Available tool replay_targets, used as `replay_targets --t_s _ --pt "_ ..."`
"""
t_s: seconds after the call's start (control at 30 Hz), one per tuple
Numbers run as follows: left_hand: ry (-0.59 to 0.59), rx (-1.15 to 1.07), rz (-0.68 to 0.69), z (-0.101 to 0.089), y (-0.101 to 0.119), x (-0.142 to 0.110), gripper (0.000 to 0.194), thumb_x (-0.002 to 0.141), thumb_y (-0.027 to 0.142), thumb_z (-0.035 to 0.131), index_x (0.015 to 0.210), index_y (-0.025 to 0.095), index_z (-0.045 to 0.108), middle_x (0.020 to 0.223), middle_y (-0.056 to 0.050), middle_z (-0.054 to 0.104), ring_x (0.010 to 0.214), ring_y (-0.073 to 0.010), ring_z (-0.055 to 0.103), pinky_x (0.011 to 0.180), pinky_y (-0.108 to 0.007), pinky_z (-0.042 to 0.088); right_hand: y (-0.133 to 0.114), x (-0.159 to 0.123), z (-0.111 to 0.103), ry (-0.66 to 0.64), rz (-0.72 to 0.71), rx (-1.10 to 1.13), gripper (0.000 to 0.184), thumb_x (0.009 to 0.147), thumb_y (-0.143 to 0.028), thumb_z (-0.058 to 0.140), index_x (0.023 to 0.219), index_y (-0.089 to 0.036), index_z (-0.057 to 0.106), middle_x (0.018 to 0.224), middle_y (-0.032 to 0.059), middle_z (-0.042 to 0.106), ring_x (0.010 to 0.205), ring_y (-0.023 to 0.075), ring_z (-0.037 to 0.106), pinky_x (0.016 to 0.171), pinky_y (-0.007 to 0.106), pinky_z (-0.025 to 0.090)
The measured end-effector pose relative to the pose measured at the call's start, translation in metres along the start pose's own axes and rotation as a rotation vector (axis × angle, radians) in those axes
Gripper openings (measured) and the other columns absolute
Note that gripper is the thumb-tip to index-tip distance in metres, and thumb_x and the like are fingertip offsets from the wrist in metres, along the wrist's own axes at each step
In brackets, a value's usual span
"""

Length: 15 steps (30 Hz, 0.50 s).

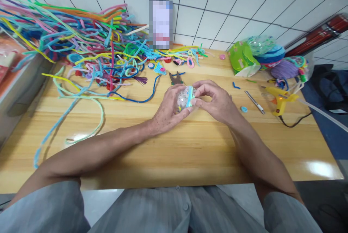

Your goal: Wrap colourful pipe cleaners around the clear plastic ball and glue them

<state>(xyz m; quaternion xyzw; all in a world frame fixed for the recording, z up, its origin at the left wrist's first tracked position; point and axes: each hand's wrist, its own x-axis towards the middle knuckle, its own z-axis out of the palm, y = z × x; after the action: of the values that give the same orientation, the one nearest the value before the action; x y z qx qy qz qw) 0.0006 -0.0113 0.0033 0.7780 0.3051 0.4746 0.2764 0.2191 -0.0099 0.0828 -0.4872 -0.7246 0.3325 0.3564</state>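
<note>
We log widest passage over the tabletop (174,156) between left forearm (108,146) and right forearm (255,149). Left hand (166,111) and right hand (216,100), around a glittery ball (183,99), block the middle; pliers (176,78) lie just beyond. Far left, we meet tangled fuzzy stems (89,46), loose loops trailing nearward. Right of right hand, we find a lane before the pen (255,102) and blue disc (244,109); farther right, glue gun (280,99) and its cord (293,125) obstruct. Green packet (243,58) stands behind.

Both hands (189,103) grip a clear ball (183,99) with a blue-green band (190,96) above the worktop (174,146); pliers (176,78) lie just beyond.
</note>
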Motion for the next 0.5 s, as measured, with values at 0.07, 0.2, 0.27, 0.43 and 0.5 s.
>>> replay_targets --t_s 0.07,0.2,0.27,0.43,0.5 --pt "0.003 0.002 0.004 0.001 0.000 0.000 0.062 0.108 0.052 0.068 0.158 0.029 0.039 0.156 -0.016 0.056 0.154 -0.0324 0.053 0.129 -0.059 0.048 -0.005 -0.002 0.000 0.010 -0.015 -0.028 0.010 0.085 -0.029 0.081 0.087 -0.026 0.071 0.124 0.0071 0.077 0.116 0.0272 0.073 0.100 0.047 0.060" --pt "0.007 -0.001 -0.005 0.001 0.001 -0.002 0.062 0.108 0.052 0.068 0.158 0.029 0.040 0.158 -0.017 0.054 0.155 -0.0332 0.051 0.129 -0.060 0.047 -0.009 -0.004 0.002 0.024 -0.025 -0.045 0.005 0.088 -0.027 0.076 0.087 -0.026 0.071 0.122 0.0071 0.077 0.116 0.0262 0.073 0.100 0.047 0.060" --pt "0.008 -0.012 -0.008 0.001 0.001 -0.002 0.061 0.107 0.051 0.068 0.157 0.029 0.039 0.158 -0.017 0.053 0.156 -0.0336 0.051 0.130 -0.061 0.046 -0.008 -0.003 0.003 0.022 -0.008 -0.022 0.006 0.087 -0.028 0.077 0.088 -0.027 0.071 0.124 0.0071 0.077 0.118 0.0270 0.072 0.101 0.048 0.059" --pt "-0.030 -0.024 -0.020 -0.001 0.001 -0.004 0.062 0.107 0.050 0.067 0.158 0.030 0.038 0.160 -0.018 0.051 0.157 -0.0350 0.049 0.131 -0.064 0.044 0.005 0.001 0.004 0.001 0.101 0.126 0.025 0.079 -0.033 0.085 0.097 -0.027 0.068 0.122 0.0055 0.077 0.118 0.0274 0.071 0.106 0.050 0.057" --pt "-0.049 -0.026 -0.010 -0.002 0.001 -0.004 0.062 0.107 0.049 0.067 0.158 0.030 0.037 0.161 -0.018 0.050 0.158 -0.0357 0.048 0.132 -0.065 0.043 0.011 0.003 0.004 -0.027 0.150 0.207 0.035 0.076 -0.037 0.089 0.101 -0.027 0.066 0.115 0.0035 0.076 0.110 0.0251 0.072 0.102 0.047 0.059"
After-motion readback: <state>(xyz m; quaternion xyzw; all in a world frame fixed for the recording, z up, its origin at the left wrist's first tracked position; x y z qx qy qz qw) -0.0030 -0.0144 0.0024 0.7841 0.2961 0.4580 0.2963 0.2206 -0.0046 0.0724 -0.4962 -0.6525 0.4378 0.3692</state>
